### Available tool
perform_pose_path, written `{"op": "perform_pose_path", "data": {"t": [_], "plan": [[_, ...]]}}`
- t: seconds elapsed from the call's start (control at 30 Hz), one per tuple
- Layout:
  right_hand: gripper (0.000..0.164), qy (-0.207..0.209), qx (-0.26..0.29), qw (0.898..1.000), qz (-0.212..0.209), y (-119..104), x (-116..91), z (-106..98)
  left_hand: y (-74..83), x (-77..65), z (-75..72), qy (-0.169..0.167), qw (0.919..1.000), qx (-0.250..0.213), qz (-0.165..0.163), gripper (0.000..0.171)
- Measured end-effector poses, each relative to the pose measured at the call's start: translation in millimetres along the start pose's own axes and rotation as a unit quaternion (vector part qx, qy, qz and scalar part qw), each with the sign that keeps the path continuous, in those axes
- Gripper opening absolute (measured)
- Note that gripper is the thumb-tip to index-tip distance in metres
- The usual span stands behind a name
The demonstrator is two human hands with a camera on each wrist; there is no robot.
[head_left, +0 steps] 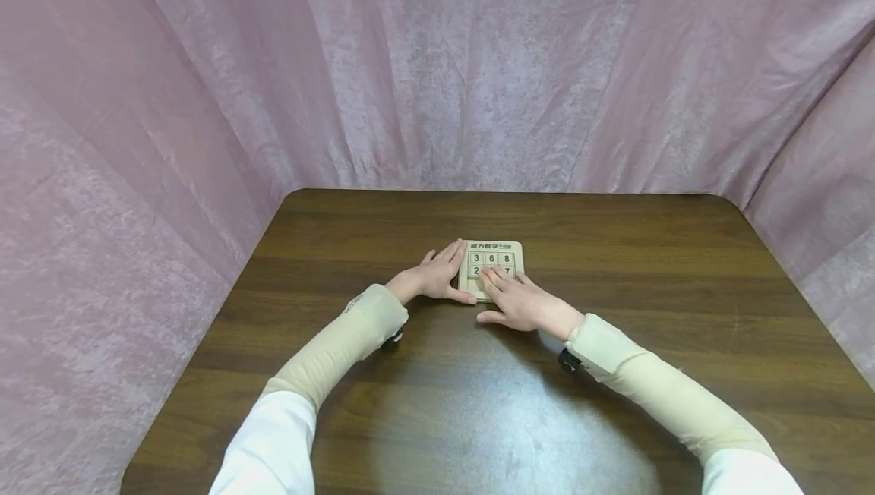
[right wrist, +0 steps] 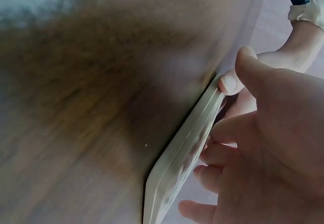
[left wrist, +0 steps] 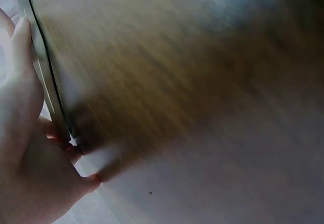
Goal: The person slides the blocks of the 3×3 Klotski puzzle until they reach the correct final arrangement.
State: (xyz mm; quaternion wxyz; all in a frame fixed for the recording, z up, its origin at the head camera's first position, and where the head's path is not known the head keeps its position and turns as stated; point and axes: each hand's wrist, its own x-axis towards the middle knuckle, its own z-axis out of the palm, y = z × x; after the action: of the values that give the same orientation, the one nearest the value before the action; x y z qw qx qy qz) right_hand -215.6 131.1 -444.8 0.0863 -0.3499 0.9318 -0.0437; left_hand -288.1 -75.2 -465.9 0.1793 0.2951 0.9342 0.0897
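A pale number slide puzzle [head_left: 521, 253] lies flat on the brown table. Its frame carries dark printed characters along the far side, and tiles marked 3, 6, 8, 2 and 7 show. My left hand [head_left: 434, 276] holds the puzzle at its left side, fingers along that edge and thumb at the near corner. Extended fingers of my right hand [head_left: 521, 305] rest on the tiles and cover part of the lower rows. In the right wrist view, the puzzle's side [right wrist: 174, 171] runs beneath those fingers, with the left thumb [right wrist: 229, 83] at its corner.
The dark wooden table [head_left: 342, 237] has rounded far corners and a bright glare patch near the front. Pink curtains [head_left: 465, 70] hang behind it and on both sides. Both forearms wear pale sleeves, with a small black device [head_left: 569, 360] at the right wrist.
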Motion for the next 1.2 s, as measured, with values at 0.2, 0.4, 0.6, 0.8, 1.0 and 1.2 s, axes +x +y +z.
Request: {"op": "perform_pose_path", "data": {"t": [0.2, 0.4, 0.6, 0.8, 1.0, 1.2], "plan": [[0.081, -0.009, -0.004, 1.000, 0.007, 1, 6, 2, 0.9, 0.7, 1.2, 0.001, 1.0000, 0.004, 0.004, 0.118], [0.080, -0.004, -0.001, 1.000, 0.005, -1, 9, 0, 1.2, 1.0, 0.0, -0.004, 1.0000, 0.001, 0.005, 0.118], [0.080, -0.012, 0.003, 1.000, 0.011, -2, 11, 0, 0.5, 1.2, 0.5, -0.003, 1.0000, 0.003, 0.007, 0.117], [0.082, -0.024, 0.007, 0.999, 0.020, -3, 12, 2, -0.6, 1.4, 2.3, -0.003, 1.0000, 0.009, 0.000, 0.117], [0.082, -0.026, 0.005, 0.999, 0.019, -6, 10, 1, -2.0, 1.7, 2.7, 0.003, 1.0000, 0.008, 0.005, 0.117], [0.081, -0.021, 0.003, 1.000, 0.013, -9, 7, 1, -2.6, 1.9, 2.4, 0.004, 1.0000, 0.003, 0.004, 0.117]]}}
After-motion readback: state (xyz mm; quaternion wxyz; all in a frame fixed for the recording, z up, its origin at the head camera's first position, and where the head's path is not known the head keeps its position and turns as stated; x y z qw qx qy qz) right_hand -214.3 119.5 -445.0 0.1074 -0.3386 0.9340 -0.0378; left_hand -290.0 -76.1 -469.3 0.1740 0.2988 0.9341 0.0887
